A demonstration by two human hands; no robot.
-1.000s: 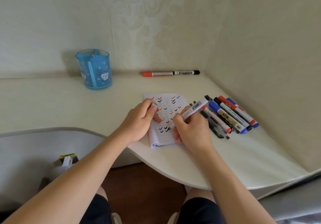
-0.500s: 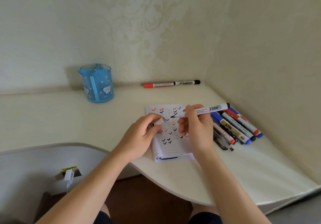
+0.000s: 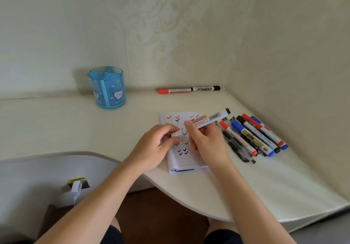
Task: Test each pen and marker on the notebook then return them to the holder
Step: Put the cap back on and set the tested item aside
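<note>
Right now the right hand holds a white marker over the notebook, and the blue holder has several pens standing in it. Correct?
Not quite. The head view shows the blue holder with no pens in it; the other pens lie on the desk beside the notebook. The right hand does hold the white marker over the notebook.

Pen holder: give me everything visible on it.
The pen holder is a translucent blue plastic cylinder, split inside by partitions into three compartments, with a solid blue vertical rib and white cartoon animal faces on its side. It stands upright on the desk close to the back wall, left of and beyond the notebook. No pens show in it; only the desk touches it.
</note>
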